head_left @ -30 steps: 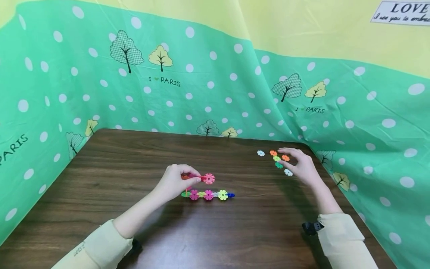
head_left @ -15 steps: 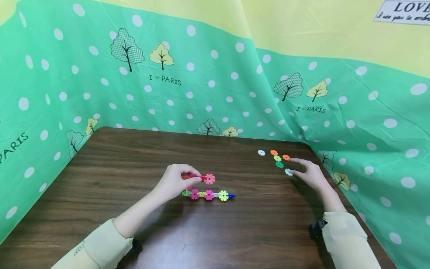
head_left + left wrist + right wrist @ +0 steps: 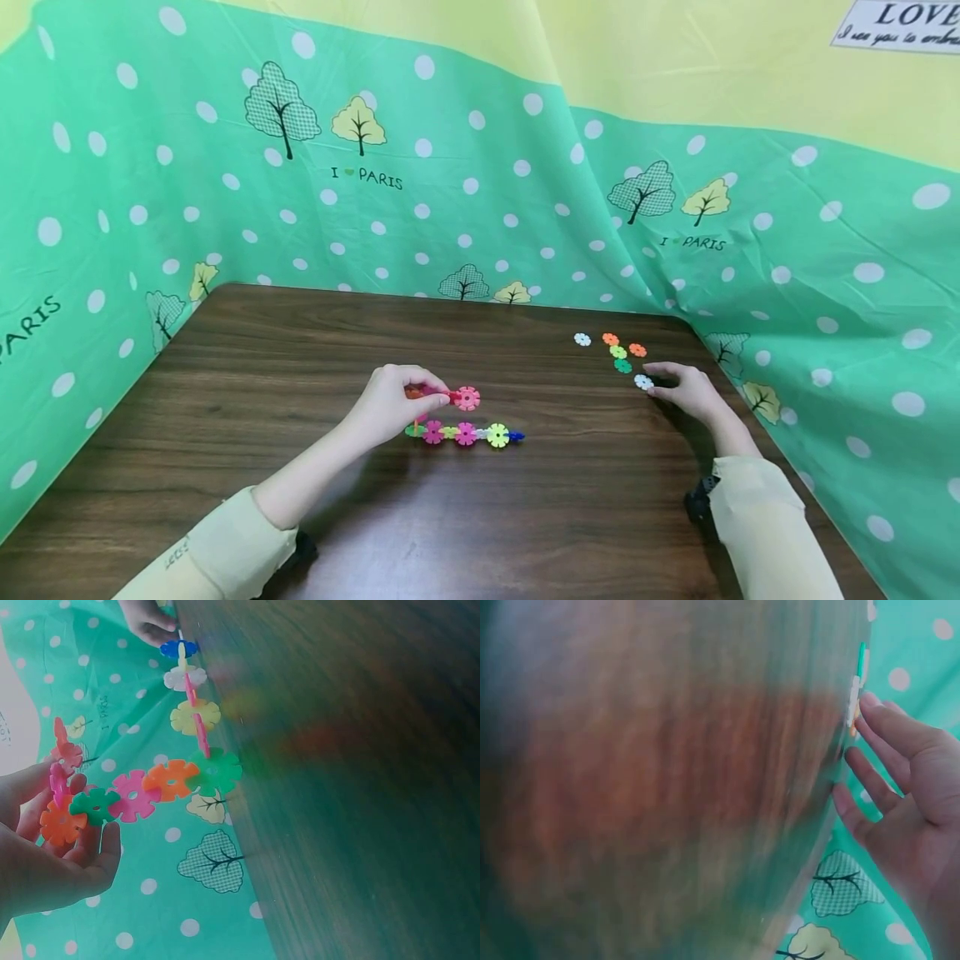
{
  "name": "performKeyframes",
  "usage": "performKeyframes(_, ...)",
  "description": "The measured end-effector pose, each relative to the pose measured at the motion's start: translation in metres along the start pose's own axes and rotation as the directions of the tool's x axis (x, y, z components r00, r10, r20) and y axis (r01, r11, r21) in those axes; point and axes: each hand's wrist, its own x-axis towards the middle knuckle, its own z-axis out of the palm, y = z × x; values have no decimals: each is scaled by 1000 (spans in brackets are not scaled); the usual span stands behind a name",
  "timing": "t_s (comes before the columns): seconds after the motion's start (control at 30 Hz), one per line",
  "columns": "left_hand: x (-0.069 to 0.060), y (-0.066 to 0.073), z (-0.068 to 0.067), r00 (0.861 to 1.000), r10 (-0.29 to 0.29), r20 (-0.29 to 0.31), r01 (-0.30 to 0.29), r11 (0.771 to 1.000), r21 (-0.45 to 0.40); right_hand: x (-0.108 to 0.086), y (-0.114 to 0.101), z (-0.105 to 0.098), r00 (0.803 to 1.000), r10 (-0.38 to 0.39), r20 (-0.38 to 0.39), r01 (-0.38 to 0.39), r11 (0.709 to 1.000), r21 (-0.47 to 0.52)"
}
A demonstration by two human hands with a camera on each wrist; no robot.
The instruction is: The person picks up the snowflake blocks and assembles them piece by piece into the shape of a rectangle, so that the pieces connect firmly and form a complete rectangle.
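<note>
My left hand (image 3: pixel 390 404) pinches one end of a linked chain of snowflake discs between thumb and fingers. In the left wrist view the chain bends from that hand through orange, dark green and pink discs to a green disc (image 3: pixel 215 772), then on to a blue disc (image 3: pixel 178 649). In the head view its lower run, with a yellow-green disc (image 3: pixel 498 436), lies near the table top. At the right, my right hand (image 3: pixel 686 390) has its thumb tip at the edge of a loose white snowflake disc (image 3: pixel 643 382); its fingers are spread.
Beyond the right hand lie loose discs: a green one (image 3: pixel 622 366), a yellow-green one (image 3: pixel 618 352), two orange ones and another white one (image 3: pixel 582 340). The dark wooden table (image 3: pixel 480 525) meets a green dotted cloth (image 3: pixel 420 217) at its back and sides.
My right hand has drawn back from the orange and green discs toward the nearer white disc, its thumb now at that disc's edge. The left hand and chain stay in place.
</note>
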Motion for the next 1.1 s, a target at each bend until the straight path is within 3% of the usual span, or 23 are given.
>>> performKeyframes(0.5,0,-3,0,1000,-9,-5,9,1000,22,14,-7,4,998,69,4,-69,998,2)
performKeyframes(1.1,1,-1,-1,1000,-20,-3,20,999,31,12,-18,-1,1000,23,19,-24,999,30)
